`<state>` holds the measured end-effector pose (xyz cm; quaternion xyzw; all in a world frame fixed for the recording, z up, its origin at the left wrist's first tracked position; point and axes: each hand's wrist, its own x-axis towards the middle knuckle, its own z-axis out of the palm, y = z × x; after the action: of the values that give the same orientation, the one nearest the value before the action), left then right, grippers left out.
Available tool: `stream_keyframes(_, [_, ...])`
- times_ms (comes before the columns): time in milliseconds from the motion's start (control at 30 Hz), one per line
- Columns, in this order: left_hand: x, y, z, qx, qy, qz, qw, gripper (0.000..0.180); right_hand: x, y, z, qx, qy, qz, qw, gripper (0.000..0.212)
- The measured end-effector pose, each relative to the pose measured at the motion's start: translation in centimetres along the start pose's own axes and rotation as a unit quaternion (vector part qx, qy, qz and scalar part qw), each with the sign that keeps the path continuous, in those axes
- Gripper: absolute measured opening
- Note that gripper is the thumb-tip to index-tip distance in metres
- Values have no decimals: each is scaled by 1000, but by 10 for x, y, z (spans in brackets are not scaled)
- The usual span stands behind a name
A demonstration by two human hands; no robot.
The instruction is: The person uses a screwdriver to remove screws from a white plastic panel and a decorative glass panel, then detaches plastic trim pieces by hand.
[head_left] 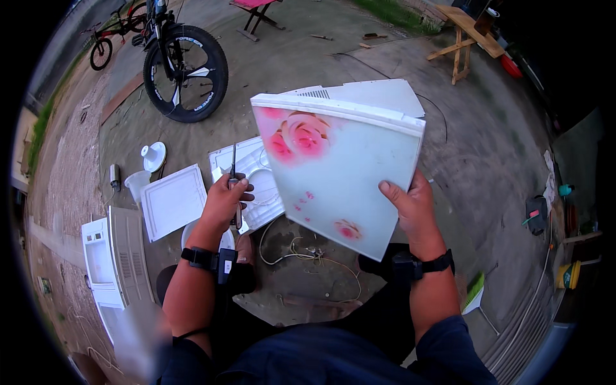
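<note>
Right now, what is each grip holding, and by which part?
The right grip holds the rose-printed panel by its right edge. The left grip holds a slim tool, apparently around its middle.

The one view looks from the left of two head-worn fisheyes, down and forward over the thighs point(380, 305). Forearms point(192, 292) enter from below; the panel point(340, 176) is near, the bike point(174, 80) farther, toward the upper-left rim.
</note>
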<state>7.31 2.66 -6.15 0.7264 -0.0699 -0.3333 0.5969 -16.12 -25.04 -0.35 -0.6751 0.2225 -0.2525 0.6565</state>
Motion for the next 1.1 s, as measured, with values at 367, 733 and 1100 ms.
stream_keyframes(367, [-36, 45, 50, -248, -95, -30, 964, 34, -18, 0, 14, -208, -101, -45, 972, 28])
stream_keyframes(733, [-53, 47, 60, -305, -126, -60, 942, 41, -13, 11, 41, -235, -181, -217, 930, 28])
stream_keyframes(1100, [-53, 39, 54, -312, -172, -69, 932, 45, -11, 10, 57, -359, -191, -331, 852, 47])
